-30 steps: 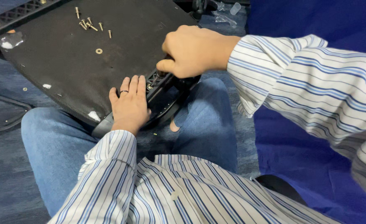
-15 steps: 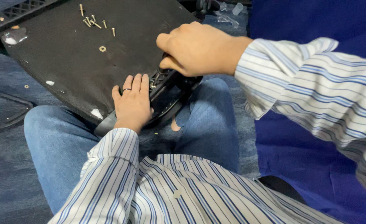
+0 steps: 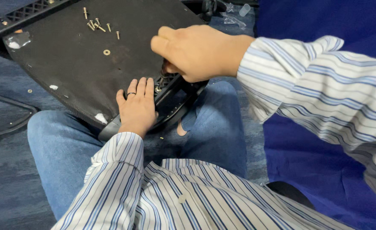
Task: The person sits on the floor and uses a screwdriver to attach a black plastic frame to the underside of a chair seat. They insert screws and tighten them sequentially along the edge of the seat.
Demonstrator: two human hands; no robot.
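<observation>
On the black panel (image 3: 90, 72) – left hand (image 3: 137, 107) stays flat, open; right hand (image 3: 196, 52), fisted, has lifted slightly

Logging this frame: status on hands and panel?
Left hand flat on black panel. Right hand fisted at its edge, contents hidden. Loose screws on panel.

Loose screws (image 3: 96, 24), brass washer (image 3: 106, 52), blue carpet (image 3: 9, 179), blue cloth (image 3: 324, 170)

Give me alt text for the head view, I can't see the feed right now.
A seated person's left hand rests flat on a flat black fabric-covered panel propped across their blue-jeaned lap, while the right hand grips something hidden at the panel's near edge. Small loose brass-coloured screws and a metal washer lie on the panel's upper part.
</observation>
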